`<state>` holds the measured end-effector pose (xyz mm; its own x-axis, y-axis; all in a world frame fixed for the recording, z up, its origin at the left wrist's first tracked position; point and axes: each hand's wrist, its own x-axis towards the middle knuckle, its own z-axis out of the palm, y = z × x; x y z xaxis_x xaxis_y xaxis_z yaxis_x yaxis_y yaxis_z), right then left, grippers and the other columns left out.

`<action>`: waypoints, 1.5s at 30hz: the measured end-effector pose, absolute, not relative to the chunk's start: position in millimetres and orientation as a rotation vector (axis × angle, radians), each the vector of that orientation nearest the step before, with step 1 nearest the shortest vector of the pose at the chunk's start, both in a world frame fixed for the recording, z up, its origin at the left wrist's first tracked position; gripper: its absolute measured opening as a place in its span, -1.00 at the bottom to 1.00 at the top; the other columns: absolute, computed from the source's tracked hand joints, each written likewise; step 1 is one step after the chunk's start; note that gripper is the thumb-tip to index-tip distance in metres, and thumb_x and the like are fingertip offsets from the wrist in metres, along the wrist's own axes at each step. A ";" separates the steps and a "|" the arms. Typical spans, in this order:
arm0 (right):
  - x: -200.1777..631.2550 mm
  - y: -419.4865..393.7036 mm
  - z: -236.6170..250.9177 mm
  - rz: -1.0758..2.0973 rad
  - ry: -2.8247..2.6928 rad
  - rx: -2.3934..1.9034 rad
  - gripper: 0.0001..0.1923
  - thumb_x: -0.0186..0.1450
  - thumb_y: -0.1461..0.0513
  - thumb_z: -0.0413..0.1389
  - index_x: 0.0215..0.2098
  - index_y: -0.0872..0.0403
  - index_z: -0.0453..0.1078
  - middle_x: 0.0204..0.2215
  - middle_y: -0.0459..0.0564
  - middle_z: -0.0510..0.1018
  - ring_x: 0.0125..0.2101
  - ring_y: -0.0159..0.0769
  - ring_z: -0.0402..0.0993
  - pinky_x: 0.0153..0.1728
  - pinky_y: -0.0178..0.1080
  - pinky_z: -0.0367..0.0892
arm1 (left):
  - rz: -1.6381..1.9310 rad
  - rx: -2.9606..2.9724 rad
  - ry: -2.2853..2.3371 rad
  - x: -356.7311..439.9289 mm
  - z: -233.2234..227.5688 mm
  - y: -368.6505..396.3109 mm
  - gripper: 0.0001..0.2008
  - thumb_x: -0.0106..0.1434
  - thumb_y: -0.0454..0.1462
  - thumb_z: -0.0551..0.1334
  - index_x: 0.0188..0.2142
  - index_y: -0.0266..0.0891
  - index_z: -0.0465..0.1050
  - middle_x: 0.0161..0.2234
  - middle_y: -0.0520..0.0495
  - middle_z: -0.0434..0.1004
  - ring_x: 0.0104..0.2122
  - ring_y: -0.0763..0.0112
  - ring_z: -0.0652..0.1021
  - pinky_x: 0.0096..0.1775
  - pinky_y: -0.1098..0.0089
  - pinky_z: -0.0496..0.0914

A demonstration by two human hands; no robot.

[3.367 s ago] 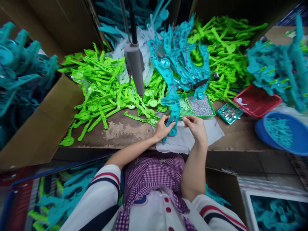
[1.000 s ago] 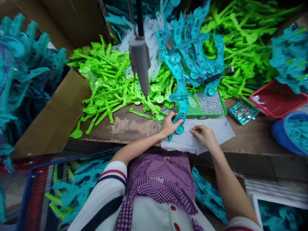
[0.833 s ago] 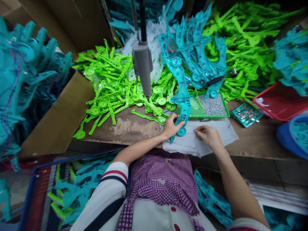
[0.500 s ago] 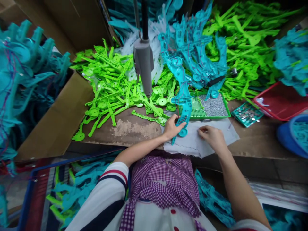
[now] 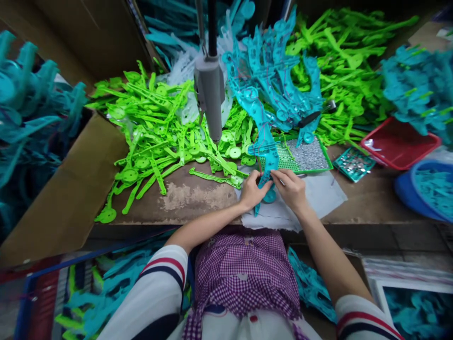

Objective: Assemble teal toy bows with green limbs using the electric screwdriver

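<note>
R hand (image 5: 290, 189) moved since earlier frame; was off to the right over the cloth (image 5: 318, 189), apart from the part, now up against it; L hand (image 5: 252, 191) stayed put near the low end.

Teal part (image 5: 266, 150): long, curved, low end over cloth, far end up by the heap of teal parts (image 5: 279, 71); mid-section overlaps L end of green tray (image 5: 330, 165) in view, can't tell if touching.

L fingers: clamped on part, thumb across near face; R fingertips bunched narrow at its R edge, tips partly hidden; can't tell if they pinch part, a small bit, or nothing.

Risks, my read: thin red wire (image 5: 262, 125) runs loose along part, could snag or get trapped if L thumb shifts; part could twist if R pushes sideways, since L only has the low end; far end could drag neighbours if it's caught in heap, contact unclear; part swinging R could knock tray, spill grey bits (image 5: 309, 152); cloth could slip under load, edge overhangs bench (image 5: 368, 205). Driver (image 5: 209, 94) hangs nose-down to the left, apart from hands; low risk unless it swings.
</note>
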<state>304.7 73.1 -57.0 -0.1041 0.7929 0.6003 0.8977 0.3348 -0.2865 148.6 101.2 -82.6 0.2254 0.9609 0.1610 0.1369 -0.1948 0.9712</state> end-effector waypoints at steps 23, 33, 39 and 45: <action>530.8 64.5 -59.1 0.037 -1.150 -2.310 -0.84 0.12 0.20 0.37 -0.52 0.07 0.51 -0.70 -0.09 0.40 -0.61 -0.36 0.19 -0.41 -0.20 0.11 | 1.045 1.531 1.104 150.3 -78.9 100.8 -0.69 0.14 -0.07 0.36 -0.31 -0.15 0.30 -0.33 0.03 0.51 -0.38 0.41 0.47 -0.27 0.37 0.38; 491.6 65.1 -14.5 -0.149 -1.366 -2.005 -0.69 0.25 0.10 0.21 -0.60 0.04 0.41 -0.72 -0.05 0.38 -0.66 -0.37 0.24 -0.52 -0.20 0.13 | 1.025 1.540 1.081 150.9 -78.6 100.0 -0.67 0.15 -0.07 0.37 -0.29 -0.16 0.28 -0.33 0.04 0.48 -0.36 0.41 0.48 -0.24 0.36 0.40; 344.1 63.2 -32.2 -0.143 -1.878 -1.492 -0.91 0.31 0.17 0.20 -0.26 -0.03 0.55 -0.35 -0.02 0.65 -0.31 -0.25 0.57 -0.22 -0.15 0.44 | 1.022 1.520 1.055 150.6 -77.7 99.0 -0.66 0.16 -0.06 0.37 -0.28 -0.15 0.29 -0.35 0.05 0.47 -0.38 0.42 0.46 -0.27 0.36 0.40; 316.9 76.1 -54.4 -0.239 -2.064 -1.358 -0.85 0.39 0.22 0.10 -0.20 0.00 0.53 -0.32 0.02 0.65 -0.31 -0.27 0.57 -0.24 -0.16 0.48 | 1.027 1.557 1.048 150.3 -78.7 98.4 -0.72 0.19 -0.10 0.34 -0.28 -0.15 0.29 -0.36 0.05 0.43 -0.37 0.41 0.46 -0.27 0.35 0.40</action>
